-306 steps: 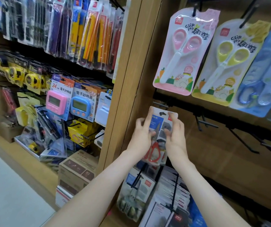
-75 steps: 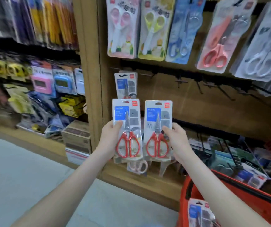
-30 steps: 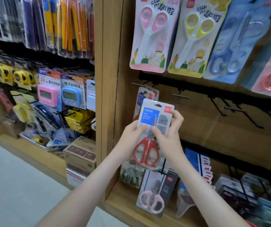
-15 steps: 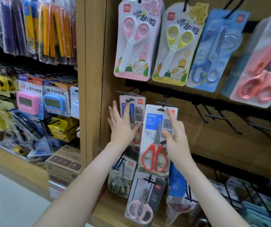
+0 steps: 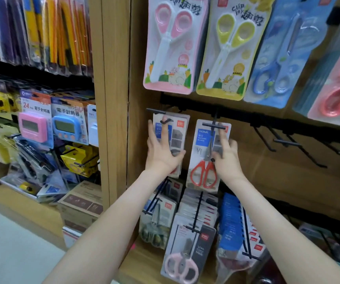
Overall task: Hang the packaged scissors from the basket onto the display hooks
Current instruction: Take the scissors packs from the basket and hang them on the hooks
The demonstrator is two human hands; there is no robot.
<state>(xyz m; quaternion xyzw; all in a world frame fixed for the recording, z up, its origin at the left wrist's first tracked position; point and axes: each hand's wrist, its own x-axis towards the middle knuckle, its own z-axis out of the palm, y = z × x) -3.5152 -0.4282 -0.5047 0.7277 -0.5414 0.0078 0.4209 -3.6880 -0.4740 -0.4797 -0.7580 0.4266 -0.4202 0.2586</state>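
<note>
Two packs of red-handled scissors hang side by side on black display hooks in the middle row. My left hand (image 5: 162, 148) lies flat with straight fingers on the left pack (image 5: 177, 132), which sits on its hook (image 5: 166, 120). My right hand (image 5: 225, 154) presses straight fingers on the right pack (image 5: 203, 158), whose top hole is on a T-shaped hook (image 5: 213, 126). The basket is out of view.
Empty black hooks (image 5: 288, 143) stick out to the right on the same rail. Large children's scissor packs (image 5: 173, 44) hang above. Lower hooks carry more packs, one with pink scissors (image 5: 183, 261). A wooden post (image 5: 114, 95) divides off the left shelves with timers (image 5: 33, 130).
The right pack has gone fully onto its hook and hangs there. Both hands stay flat on the two packs; the view has moved closer.
</note>
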